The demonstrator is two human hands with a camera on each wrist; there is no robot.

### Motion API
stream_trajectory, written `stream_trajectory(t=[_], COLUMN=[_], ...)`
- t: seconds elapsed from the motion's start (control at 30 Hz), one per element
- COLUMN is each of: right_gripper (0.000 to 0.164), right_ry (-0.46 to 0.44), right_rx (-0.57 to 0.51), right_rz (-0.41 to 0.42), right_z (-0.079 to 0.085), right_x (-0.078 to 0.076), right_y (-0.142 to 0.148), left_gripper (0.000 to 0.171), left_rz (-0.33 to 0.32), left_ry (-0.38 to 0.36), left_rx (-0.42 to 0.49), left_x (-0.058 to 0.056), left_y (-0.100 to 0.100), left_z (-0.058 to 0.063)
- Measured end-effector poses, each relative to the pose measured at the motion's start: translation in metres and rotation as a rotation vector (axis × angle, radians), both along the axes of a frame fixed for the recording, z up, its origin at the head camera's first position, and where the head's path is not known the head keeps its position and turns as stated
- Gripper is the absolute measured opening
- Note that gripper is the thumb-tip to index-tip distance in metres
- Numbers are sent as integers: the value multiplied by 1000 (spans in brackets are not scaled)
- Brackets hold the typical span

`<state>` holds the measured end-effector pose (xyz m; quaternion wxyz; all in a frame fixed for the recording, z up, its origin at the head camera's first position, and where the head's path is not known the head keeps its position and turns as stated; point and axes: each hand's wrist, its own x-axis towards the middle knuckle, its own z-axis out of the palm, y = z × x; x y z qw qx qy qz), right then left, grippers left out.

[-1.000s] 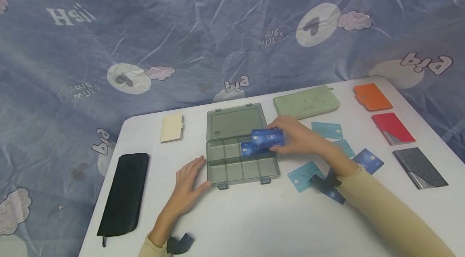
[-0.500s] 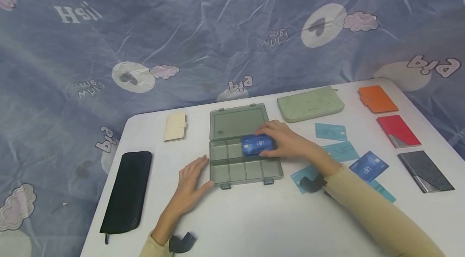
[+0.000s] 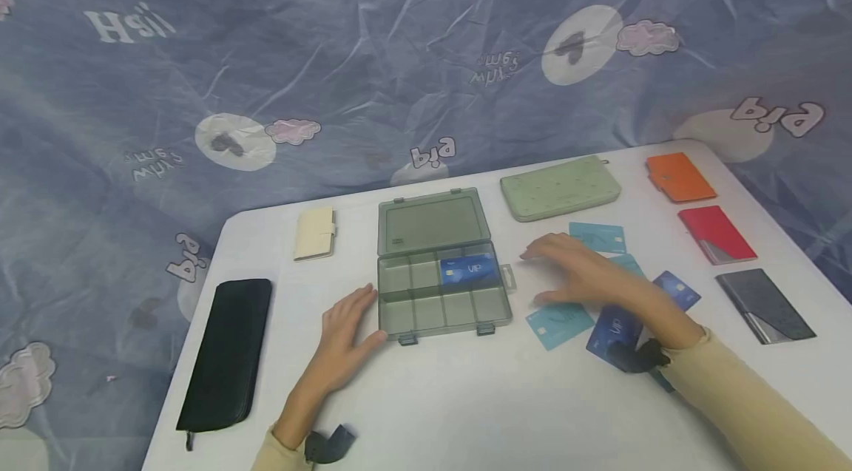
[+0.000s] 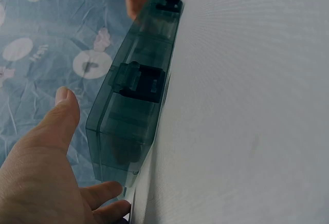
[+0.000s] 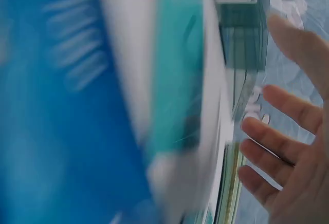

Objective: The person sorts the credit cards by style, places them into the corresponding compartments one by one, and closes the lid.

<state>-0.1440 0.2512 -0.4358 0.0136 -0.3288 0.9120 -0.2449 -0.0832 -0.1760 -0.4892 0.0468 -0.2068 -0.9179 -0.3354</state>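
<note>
A translucent grey-green compartment box (image 3: 399, 314) lies on the table with its lid (image 3: 433, 219) folded back. Inside its back row, on the right, rests a blue VIP card (image 3: 459, 270). My left hand (image 3: 342, 341) stays at the box's left side, fingers relaxed and thumb near the front corner; the left wrist view shows fingertips close to the box end (image 4: 123, 136). To the right of the box, my right hand (image 3: 579, 275) hovers with spread fingers, holding nothing. Teal cards (image 3: 559, 324) and blue cards (image 3: 607, 334) lie under and around it, some partly hidden.
A green pouch (image 3: 562, 188) lies behind the cards. Orange (image 3: 682, 177), red (image 3: 715, 233) and dark grey (image 3: 762, 305) card holders line the right side. At left are a cream card holder (image 3: 314, 233) and a black zip case (image 3: 226, 353).
My right hand has lowered a blue VIP card onto the one in the box, let go of it and withdrawn rightward over the loose cards. The left hand stays at the box.
</note>
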Motion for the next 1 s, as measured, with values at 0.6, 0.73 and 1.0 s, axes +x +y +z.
stream_trajectory(t=[0.6,0.73,1.0], right_gripper=[63,61,57], right_ry=[-18,2,57], right_rx=[154,144,153], right_rz=[-70,-82,-97], right_z=[-10,-9,-12], right_x=[27,25,21], right_y=[21,17,15], left_gripper=[65,64,64], left_rz=[-13,-14,-3], left_ry=[21,15,21], left_rx=[17,19,17], left_x=[-2,-1,0], left_y=[-1,0,0], left_z=[-5,-4,-3])
